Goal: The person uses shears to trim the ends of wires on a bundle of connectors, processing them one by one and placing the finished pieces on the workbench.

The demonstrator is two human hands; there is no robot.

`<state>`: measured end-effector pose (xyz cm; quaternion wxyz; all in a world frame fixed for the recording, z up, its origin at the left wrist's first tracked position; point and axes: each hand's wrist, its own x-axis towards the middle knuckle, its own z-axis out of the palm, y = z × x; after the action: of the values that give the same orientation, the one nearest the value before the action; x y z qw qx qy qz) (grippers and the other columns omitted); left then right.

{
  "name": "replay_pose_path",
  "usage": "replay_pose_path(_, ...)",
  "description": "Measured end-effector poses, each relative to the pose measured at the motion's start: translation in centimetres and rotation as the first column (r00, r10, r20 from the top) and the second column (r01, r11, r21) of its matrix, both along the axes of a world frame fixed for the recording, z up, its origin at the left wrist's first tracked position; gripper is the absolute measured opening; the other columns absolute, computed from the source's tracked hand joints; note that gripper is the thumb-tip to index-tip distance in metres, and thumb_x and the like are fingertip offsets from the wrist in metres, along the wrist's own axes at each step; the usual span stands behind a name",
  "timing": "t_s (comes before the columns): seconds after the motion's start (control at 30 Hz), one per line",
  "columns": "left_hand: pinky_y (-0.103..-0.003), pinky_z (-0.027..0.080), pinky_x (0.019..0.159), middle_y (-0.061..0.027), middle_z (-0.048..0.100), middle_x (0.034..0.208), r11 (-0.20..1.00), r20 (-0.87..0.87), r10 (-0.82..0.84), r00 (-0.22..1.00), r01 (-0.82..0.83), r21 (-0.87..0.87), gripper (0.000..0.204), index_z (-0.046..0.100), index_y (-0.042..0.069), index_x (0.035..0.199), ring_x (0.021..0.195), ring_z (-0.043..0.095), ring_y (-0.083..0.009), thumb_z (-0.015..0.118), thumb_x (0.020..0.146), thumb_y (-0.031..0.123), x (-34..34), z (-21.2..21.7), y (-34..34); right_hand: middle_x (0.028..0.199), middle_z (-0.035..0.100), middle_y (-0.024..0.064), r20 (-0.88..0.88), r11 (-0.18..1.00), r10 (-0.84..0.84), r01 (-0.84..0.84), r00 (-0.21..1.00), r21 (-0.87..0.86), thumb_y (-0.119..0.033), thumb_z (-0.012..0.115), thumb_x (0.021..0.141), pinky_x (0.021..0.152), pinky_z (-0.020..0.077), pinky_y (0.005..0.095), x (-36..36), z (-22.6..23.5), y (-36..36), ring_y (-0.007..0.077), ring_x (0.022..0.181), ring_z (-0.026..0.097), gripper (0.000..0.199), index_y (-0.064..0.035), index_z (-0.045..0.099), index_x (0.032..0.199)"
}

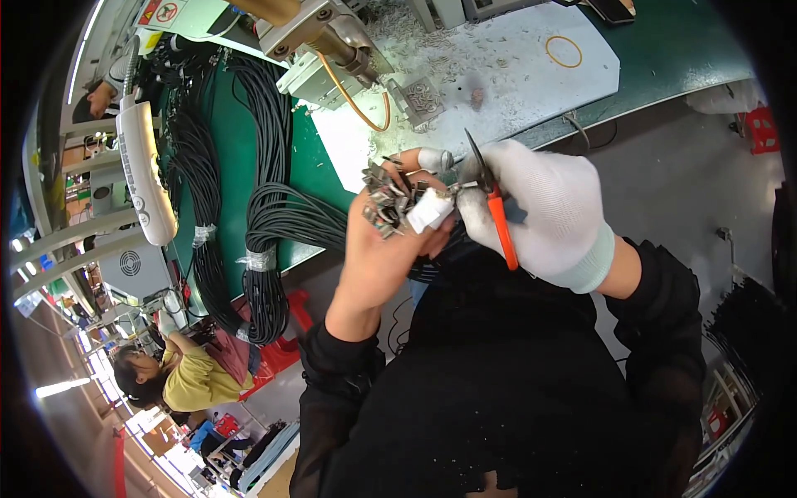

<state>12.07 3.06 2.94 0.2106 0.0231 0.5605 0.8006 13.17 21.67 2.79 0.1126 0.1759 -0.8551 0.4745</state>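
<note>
My left hand (374,257), bare with a white cover on one fingertip, is closed around a bunch of small metal-tipped cable ends (386,199). A white piece (430,211) lies against the bunch near my fingers. In a white knitted glove, my right hand (544,207) grips orange-handled pliers (501,226), their dark pointed tip angled up and away from me. Glove and left fingertips meet at one small metal end beside the pliers; its exact shape is hidden.
Bundles of black cable (270,207) lie along the green table (224,124) at left. A press machine (332,50) stands over a white board (515,75) strewn with metal bits. A yellow ring (564,51) lies there. A person in yellow (199,382) sits at left.
</note>
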Motion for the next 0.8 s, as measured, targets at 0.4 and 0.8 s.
replay_pose_path(0.4, -0.017, 0.037, 0.055, 0.0043, 0.055, 0.068, 0.919, -0.165, 0.209, 0.964, -0.251, -0.303, 0.012, 0.059, 0.000, 0.085, 0.061, 0.046, -0.0005, 0.068, 0.079, -0.002, 0.2, 0.8, 1.7, 0.064, 0.057, 0.0066, -0.102, 0.946, -0.017, 0.049, 0.995, 0.320, -0.012, 0.072, 0.072, 0.049, 0.0452, 0.0301, 1.1, 0.8, 0.5, 0.0236, 0.054, 0.057, 0.022, -0.0054, 0.063, 0.090)
replay_pose_path(0.8, -0.016, 0.036, 0.056, 0.0037, 0.055, 0.070, 0.849, -0.393, 0.175, 0.903, -0.341, -0.405, 0.014, 0.057, 0.000, 0.085, 0.061, 0.043, 0.0001, 0.069, 0.078, -0.002, 0.5, 0.4, 2.6, 0.063, 0.056, 0.0096, -0.029, 0.998, -0.059, 0.059, 0.998, 0.009, -0.010, 0.070, 0.073, 0.049, 0.0430, 0.0300, 1.2, -1.0, -0.1, 0.0239, 0.051, 0.056, 0.016, -0.0036, 0.064, 0.086)
